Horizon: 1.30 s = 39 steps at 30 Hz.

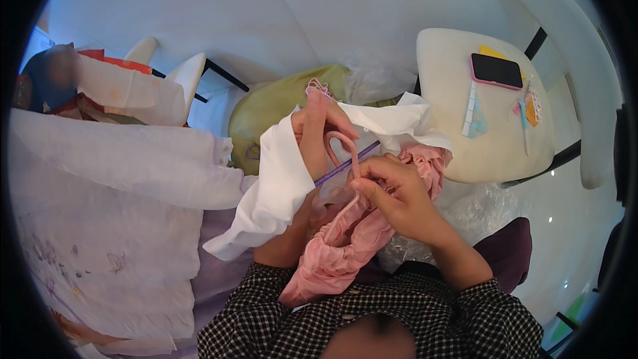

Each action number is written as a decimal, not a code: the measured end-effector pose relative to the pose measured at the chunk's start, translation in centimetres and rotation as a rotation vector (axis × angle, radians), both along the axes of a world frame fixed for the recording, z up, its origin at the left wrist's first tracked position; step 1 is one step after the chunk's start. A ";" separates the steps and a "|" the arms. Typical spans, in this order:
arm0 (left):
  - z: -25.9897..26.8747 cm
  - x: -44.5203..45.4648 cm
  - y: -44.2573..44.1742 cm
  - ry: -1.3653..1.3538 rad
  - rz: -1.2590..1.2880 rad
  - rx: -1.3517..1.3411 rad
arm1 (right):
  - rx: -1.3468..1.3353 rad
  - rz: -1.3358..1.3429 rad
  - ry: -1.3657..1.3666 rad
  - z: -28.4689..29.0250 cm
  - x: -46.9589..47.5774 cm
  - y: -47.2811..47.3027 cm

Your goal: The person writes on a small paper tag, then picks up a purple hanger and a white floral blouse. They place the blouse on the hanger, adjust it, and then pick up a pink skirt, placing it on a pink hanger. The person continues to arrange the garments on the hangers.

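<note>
My right hand (394, 194) pinches a pink fabric-covered cord (355, 159) between thumb and fingers; the cord bends into a loop between both hands. Gathered pink fabric (344, 254) hangs below it, over my lap. My left hand (319, 124) is raised, with white fabric (269, 184) draped around its wrist. Thin pink loops (319, 88) show at its fingertips, but whether it grips them is unclear. Behind the cord, a straight purple strip (346, 164) crosses slantwise. More white fabric (398, 114) stretches beyond my right hand, beside another bunch of pink fabric (428, 164).
A cream chair seat (448, 89) at right carries a phone (496, 71), a blue-handled pointed tool (524, 122) and small scraps (534, 107). Pale lilac embroidered fabric (124, 239) spreads at left. Ahead lie a green bag (284, 104) and clear plastic wrap (374, 77).
</note>
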<state>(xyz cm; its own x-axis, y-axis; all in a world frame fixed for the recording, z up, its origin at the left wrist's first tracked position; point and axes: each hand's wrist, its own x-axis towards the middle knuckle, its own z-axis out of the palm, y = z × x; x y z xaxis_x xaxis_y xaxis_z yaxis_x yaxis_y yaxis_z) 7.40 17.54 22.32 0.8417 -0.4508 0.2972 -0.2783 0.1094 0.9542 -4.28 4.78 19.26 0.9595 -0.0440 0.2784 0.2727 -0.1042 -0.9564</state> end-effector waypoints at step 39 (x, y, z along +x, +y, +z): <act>-0.4 2.0 -0.6 -0.502 -0.041 0.578 | 0.310 -0.112 0.143 -2.5 -1.0 -0.3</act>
